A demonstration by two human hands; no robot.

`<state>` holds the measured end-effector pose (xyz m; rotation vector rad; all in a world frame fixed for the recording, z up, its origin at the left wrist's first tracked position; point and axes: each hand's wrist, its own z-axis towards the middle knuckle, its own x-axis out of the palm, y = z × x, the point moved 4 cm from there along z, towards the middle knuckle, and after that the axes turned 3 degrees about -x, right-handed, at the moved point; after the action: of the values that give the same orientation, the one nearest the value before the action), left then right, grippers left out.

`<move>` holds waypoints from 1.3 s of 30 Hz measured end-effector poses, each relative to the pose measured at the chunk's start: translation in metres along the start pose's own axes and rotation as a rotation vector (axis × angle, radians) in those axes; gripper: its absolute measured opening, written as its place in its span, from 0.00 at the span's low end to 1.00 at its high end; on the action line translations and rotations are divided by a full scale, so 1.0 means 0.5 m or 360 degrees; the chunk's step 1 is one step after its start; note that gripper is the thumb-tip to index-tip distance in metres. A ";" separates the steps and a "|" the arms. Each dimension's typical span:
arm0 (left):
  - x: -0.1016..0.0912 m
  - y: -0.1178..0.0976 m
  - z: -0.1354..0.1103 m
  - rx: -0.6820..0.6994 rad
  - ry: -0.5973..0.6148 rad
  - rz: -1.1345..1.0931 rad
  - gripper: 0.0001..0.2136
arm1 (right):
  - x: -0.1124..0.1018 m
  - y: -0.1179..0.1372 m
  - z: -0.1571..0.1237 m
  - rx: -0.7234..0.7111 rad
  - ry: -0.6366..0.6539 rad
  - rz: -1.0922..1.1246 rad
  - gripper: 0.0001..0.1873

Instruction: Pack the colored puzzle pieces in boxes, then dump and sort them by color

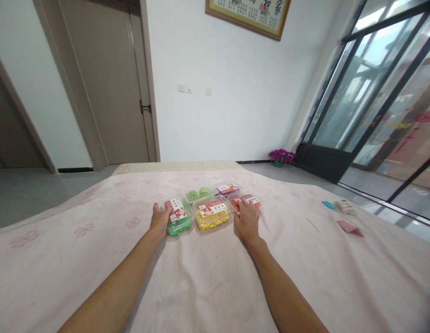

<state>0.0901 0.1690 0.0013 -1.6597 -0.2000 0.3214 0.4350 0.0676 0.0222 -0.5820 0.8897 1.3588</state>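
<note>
Several clear plastic boxes with red-and-white labels are grouped on a pink cloth. At the left of the group, my left hand (159, 218) grips the side of a box of green pieces (179, 225), thumb over its edge. My right hand (247, 219) reaches over the near edge of a box of red pieces (254, 201), its fingers bent onto the lid and partly covering it. Between my hands lies a box of yellow pieces (212, 219). Behind it are a box of light green pieces (197, 194) and a box with dark purple contents (228, 189).
The pink patterned cloth (194, 286) covers the surface. On its right lie a thin stick (313, 225), a blue item (328, 205), a small white box (345, 206) and a folded pink piece (350, 228). Beyond stand a white wall and a purple flower pot (281, 156).
</note>
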 end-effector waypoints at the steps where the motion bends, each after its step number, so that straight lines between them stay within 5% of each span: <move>1: 0.003 0.000 0.002 -0.0014 0.0001 0.0008 0.42 | 0.003 -0.001 0.003 -0.0007 -0.0018 0.0018 0.31; 11: 0.002 -0.011 0.003 -0.0019 0.0120 0.0115 0.41 | 0.003 -0.012 -0.011 -0.0199 -0.0423 0.0294 0.34; 18: -0.119 0.017 -0.023 0.0150 0.0046 0.0475 0.31 | -0.012 -0.018 -0.023 -0.0098 -0.0605 0.0345 0.32; 23: -0.211 0.054 -0.075 0.0632 0.0259 0.1390 0.28 | -0.041 -0.009 -0.044 0.0260 -0.0617 0.0570 0.30; 28: -0.311 0.097 -0.093 0.0651 0.0235 0.1994 0.31 | -0.054 0.029 -0.113 0.0526 -0.0298 0.0501 0.32; 34: -0.432 0.122 -0.076 0.0546 0.0111 0.2022 0.33 | -0.042 0.080 -0.168 0.0173 0.0276 0.0029 0.25; 39: -0.508 0.120 -0.098 0.0396 -0.0069 0.2087 0.34 | -0.062 0.103 -0.167 0.0079 0.0371 -0.0119 0.21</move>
<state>-0.1371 0.0353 -0.0306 -1.3236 0.9128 1.2911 0.3685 -0.0094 0.0076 -0.7386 1.0759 1.2143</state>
